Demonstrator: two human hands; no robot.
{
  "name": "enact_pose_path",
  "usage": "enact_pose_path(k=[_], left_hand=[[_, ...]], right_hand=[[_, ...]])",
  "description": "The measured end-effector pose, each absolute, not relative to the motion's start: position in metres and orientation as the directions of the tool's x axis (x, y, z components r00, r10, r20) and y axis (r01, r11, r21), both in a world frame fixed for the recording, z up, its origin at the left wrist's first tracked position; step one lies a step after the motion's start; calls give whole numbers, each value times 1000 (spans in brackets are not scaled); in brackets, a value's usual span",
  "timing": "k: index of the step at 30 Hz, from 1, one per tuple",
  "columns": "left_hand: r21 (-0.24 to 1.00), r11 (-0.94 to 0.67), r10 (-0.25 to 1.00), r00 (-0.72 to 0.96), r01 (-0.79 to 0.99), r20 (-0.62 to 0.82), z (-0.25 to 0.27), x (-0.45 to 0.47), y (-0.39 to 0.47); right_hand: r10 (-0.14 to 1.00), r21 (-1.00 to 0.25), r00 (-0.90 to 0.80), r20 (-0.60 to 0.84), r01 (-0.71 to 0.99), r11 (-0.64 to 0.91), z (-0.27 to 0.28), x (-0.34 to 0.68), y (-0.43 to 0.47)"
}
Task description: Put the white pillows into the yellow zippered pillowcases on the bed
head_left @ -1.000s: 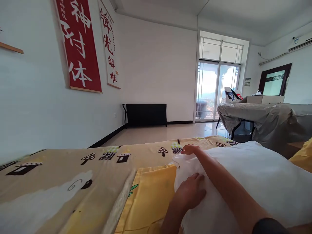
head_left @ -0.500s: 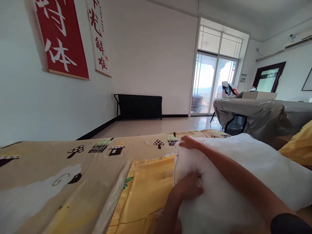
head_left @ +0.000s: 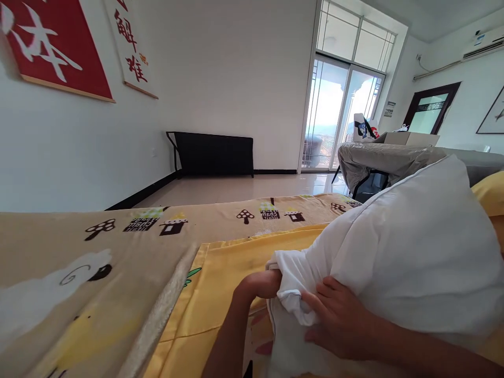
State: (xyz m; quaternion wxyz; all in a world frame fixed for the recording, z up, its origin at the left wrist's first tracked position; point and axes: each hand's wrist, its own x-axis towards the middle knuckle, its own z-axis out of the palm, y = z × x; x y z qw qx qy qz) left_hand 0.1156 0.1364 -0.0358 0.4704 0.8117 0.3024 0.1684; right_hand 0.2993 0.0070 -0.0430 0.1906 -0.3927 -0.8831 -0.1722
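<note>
A plump white pillow [head_left: 409, 247] with a piped edge is partly raised on the right, its near left corner bunched. My left hand [head_left: 263, 284] grips this corner from the left, with its fingers hidden behind the folded fabric. From the right, my right hand [head_left: 340, 317] presses its fingers into the same bunched part and pinches the fabric. Beneath the pillow lies a smooth yellow cloth [head_left: 220, 268] with a green leaf print. It rests on a beige blanket [head_left: 134, 286] printed with a sheep, a chick, mushrooms and little houses.
More yellow fabric [head_left: 488, 194] shows behind the pillow at the right. Farther back stand a plastic-covered table [head_left: 394, 152] with boxes on it and a folded black frame [head_left: 214, 155] against the wall. Tiled floor [head_left: 271, 184] lies beyond the blanket.
My right hand has come from the pillow's far corner back toward me, beside my left hand. The pillow's far side has folded up and over, its corner now bunched. The view has tilted slightly down.
</note>
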Motion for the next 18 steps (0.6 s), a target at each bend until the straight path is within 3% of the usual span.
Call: enact_pose_path(k=[3,6,9,14,16,18], left_hand=[[786,-426,668,741,449,-62,-18,88,138],[723,-423,773,633,546,-26,-6,65,138],[756,-371,849,526,539,42,-1,57,138],[750,-373,835,550,546,14,3,62,133],[736,-376,838,546,563,10,6,61,129],[734,-387,843,537,559,35,9,56,126]], right_hand=[[665,116,-662,346,734,669,-45,301,6],[662,172,-710,241,703,690,-48,303,2],[635,225,-742,214,670,707,-59,304,5],[590,369,-684,430,729,576,-71,306,23],[588,325,-620,519,780,535,-55,316,32],[677,206,-512,529,851,484,-23,335,43]])
